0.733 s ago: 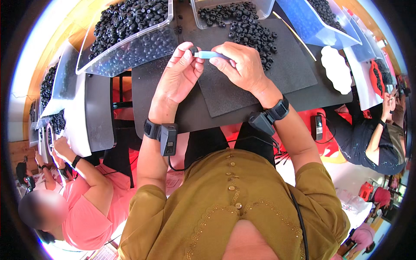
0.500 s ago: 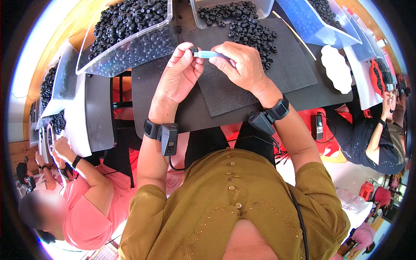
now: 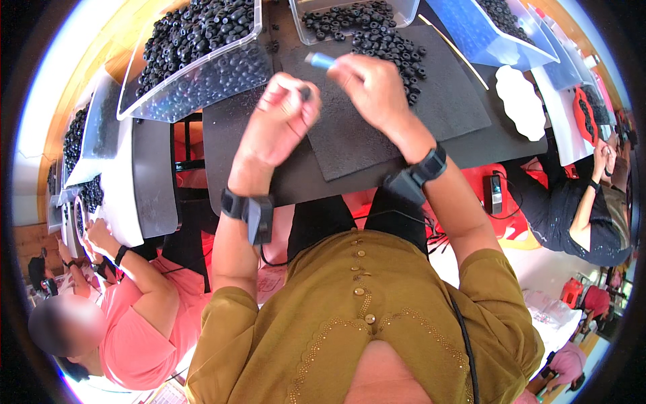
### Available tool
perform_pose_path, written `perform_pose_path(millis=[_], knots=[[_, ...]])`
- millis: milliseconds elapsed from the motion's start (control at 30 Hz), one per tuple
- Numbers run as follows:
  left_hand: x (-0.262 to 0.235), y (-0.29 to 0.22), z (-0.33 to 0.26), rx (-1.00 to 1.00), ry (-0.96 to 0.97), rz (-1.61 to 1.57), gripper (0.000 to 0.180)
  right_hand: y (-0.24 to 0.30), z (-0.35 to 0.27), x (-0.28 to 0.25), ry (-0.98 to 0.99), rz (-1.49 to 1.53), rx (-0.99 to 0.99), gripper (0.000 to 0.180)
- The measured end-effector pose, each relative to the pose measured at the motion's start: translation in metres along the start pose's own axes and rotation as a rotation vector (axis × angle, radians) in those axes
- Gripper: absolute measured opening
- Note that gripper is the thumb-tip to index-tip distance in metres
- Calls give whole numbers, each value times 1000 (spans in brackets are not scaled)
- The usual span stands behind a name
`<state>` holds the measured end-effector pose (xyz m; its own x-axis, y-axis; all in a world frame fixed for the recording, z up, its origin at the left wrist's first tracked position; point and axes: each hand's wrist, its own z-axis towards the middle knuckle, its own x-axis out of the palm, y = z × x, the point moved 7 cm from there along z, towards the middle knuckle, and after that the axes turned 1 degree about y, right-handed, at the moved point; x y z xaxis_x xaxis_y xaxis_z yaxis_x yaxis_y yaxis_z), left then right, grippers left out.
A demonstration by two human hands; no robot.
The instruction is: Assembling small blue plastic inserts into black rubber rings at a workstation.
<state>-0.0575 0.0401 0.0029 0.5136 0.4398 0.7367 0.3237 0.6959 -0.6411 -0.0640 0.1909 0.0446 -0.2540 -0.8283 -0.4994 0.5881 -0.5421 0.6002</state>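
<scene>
at the far left a co-worker in a pink top works at a neighbouring white bench, with trays of small black parts in front. next comes a clear plastic bin heaped with the same small black ring-shaped parts, standing on the dark bench at its upper left.

the left hand is raised over the black foam mat. its fingers are pinched shut on one small black part at the fingertips. the right hand is just beside it, closed around a light blue pen-shaped tool whose tip points left, toward the pinched part. the hands are close together but not touching; tool tip and part are near each other, not yet joined.

judgement for the step in hand: hold the part steady at the fingertips with its opening facing the tool, bring the tip in along a straight line, and keep both wrists low over the mat so a dropped part lands on foam rather than rolling off.

behind the right hand lies a loose pile of black parts and a second clear bin. further right are a thin pale stick, a blue tray and a white scalloped plate. another co-worker in black sits at the far right.
</scene>
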Motion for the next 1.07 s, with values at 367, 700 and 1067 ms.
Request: perform_pose_path(millis=[367,700,1067], knots=[[-6,0,-4,14,-100,-107,15,-12,-3,10,130,536,313,31],[-9,6,6,65,-193,174,14,-14,-6,27,271,694,332,27],[3,-196,27,596,-541,1455,24,-18,-1,-21,-184,594,271,21]])
